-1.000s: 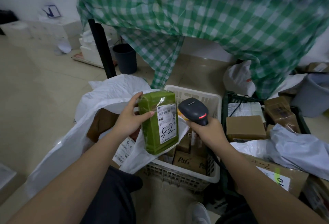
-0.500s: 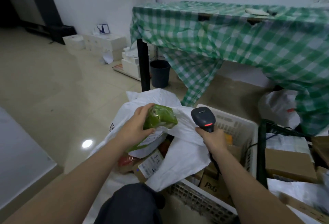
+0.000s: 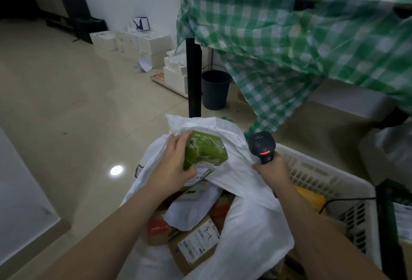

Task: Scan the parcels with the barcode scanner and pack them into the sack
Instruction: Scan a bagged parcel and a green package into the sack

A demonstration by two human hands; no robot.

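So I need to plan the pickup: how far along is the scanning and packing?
Done: several labelled parcels already lie in the white woven sack. In hand: the left hand grips a green film-wrapped parcel over the sack's mouth, while the right hand holds the black barcode scanner. Left: the white plastic basket still holds items, so more remain.

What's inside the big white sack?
The big white woven sack holds a brown cardboard box with a white label, a white plastic mailer bag and a red-taped parcel. Anything deeper is covered by these and the sack's folds.
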